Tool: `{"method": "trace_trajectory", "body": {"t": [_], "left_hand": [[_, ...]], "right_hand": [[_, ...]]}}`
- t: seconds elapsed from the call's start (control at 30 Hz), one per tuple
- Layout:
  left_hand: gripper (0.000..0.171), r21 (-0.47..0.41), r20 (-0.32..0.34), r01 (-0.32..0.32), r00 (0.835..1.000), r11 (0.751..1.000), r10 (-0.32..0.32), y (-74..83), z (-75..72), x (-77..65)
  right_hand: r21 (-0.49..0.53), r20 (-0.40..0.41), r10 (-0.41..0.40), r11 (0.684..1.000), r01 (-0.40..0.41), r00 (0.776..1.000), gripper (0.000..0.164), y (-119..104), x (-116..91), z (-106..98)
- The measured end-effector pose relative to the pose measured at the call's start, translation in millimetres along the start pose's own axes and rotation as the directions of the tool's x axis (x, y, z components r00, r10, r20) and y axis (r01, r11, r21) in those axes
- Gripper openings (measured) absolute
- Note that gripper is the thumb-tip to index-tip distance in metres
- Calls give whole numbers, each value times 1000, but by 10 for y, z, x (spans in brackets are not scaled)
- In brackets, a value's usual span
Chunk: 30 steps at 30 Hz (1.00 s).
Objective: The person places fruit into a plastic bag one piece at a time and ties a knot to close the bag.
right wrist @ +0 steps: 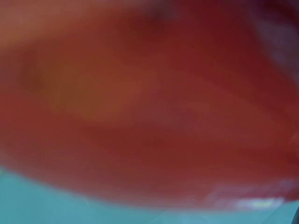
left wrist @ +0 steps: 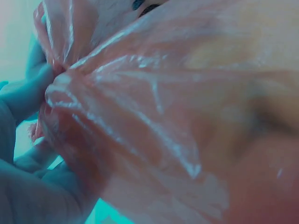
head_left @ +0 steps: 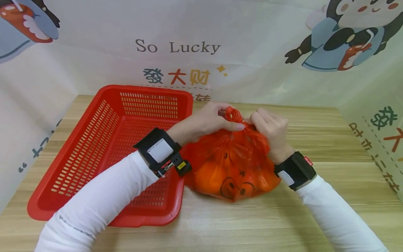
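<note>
A thin red plastic bag [head_left: 233, 171] with a printed smiling face stands on the table, bulging with round orange things that show through it. My left hand [head_left: 209, 120] pinches the bag's gathered neck from the left, thumb lying across the front. On the other side, my right hand [head_left: 270, 127] grips the neck with curled fingers. In the left wrist view, the bag's film [left wrist: 140, 116] creases outward from a tight bunch at the fingers. The right wrist view is blurred and mostly filled by the bag's side [right wrist: 140, 116]; that hand's fingers are out of sight there.
A red slotted plastic basket [head_left: 41, 206] stands on the left, close beside the bag, with my left forearm over it. The wooden table [head_left: 321, 140] extends right of the bag. Printed cloth walls [head_left: 252, 35] enclose the back and sides.
</note>
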<state>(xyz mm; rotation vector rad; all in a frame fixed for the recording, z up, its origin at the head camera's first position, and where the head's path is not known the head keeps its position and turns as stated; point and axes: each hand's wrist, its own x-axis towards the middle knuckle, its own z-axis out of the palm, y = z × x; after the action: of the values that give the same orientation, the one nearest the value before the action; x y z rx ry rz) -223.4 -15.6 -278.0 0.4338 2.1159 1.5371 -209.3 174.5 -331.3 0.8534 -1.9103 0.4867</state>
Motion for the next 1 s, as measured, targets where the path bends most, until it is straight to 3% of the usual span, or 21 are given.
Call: {"method": "trace_trajectory", "body": {"t": [0.13, 0.3, 0.37, 0.43, 0.5, 0.57, 0.63, 0.7, 0.73, 0.8, 0.93, 1.0], "left_hand": [[14, -13, -53, -56, 997, 998, 55, 6, 16, -8], [14, -8, -72, -87, 994, 996, 86, 25, 26, -31], [14, -4, -74, -93, 993, 996, 92, 33, 28, -40], [14, 13, -92, -101, 991, 995, 102, 39, 21, -49], [15, 40, -108, -106, 988, 994, 110, 39, 7, -51], [17, 93, -127, -114, 984, 989, 125, 43, -7, -57], [17, 150, -133, -124, 981, 981, 144, 43, -14, -55], [18, 225, -134, -148, 974, 963, 181, 45, -11, -54], [17, 261, -136, -164, 969, 951, 205, 49, -7, -58], [18, 339, -134, -204, 956, 919, 261, 62, 2, -68], [16, 449, -130, -257, 929, 856, 347, 92, 26, -91], [17, 477, -132, -270, 919, 836, 371, 106, 30, -99]], "right_hand": [[27, 21, 39, 999, -40, 999, 37, 6, 40, -6], [76, 14, 110, 991, -111, 994, 34, 45, 113, -46], [110, 77, 109, 987, -117, 991, 22, 73, 138, -91], [190, 189, 112, 971, -148, 976, 30, 101, 159, -152], [283, 328, 131, 931, -229, 936, 42, 116, 175, -224], [350, 450, 194, 860, -372, 872, 43, 106, 182, -292], [365, 525, 268, 786, -498, 808, 36, 83, 185, -346], [379, 552, 317, 728, -571, 771, 29, 66, 186, -385], [392, 551, 331, 708, -587, 766, 28, 61, 189, -399], [426, 530, 332, 692, -583, 780, 30, 69, 197, -417], [440, 492, 288, 732, -520, 822, 22, 109, 237, -449], [429, 500, 255, 757, -493, 828, 16, 126, 271, -482]]}}
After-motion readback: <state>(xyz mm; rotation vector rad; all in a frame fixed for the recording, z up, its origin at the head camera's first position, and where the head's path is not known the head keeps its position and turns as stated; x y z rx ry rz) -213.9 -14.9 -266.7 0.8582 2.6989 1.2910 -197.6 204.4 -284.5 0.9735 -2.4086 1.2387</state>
